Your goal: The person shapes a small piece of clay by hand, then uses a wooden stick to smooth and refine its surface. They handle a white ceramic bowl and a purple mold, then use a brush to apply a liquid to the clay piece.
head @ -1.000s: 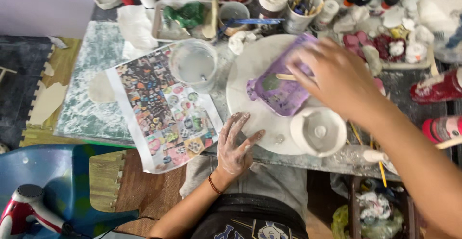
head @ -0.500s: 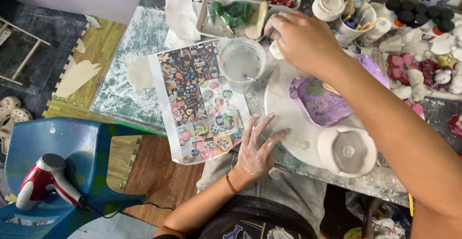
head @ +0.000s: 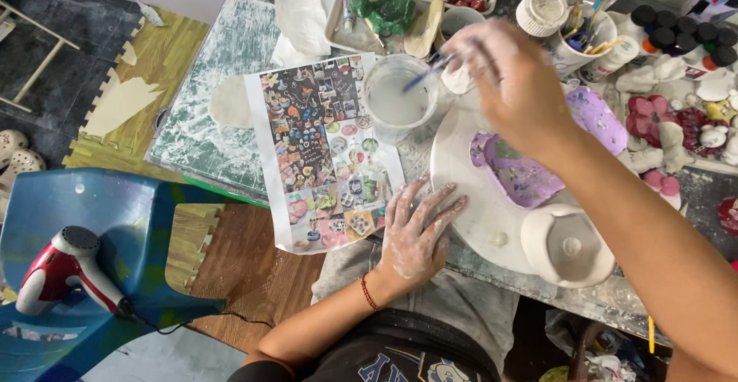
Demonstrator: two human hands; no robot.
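brush dipping in the water cup
right hand [head: 503,82] pinching a brush [head: 423,77] over the cup [head: 396,105]; left hand [head: 419,232] flat, fingers spread, on the messy surface [head: 231,82]

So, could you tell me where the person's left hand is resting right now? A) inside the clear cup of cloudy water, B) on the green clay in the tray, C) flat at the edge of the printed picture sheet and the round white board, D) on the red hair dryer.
C: the left hand lies flat, fingers spread, between the printed picture sheet and the round white board, while the right hand holds a brush by the clear cup.
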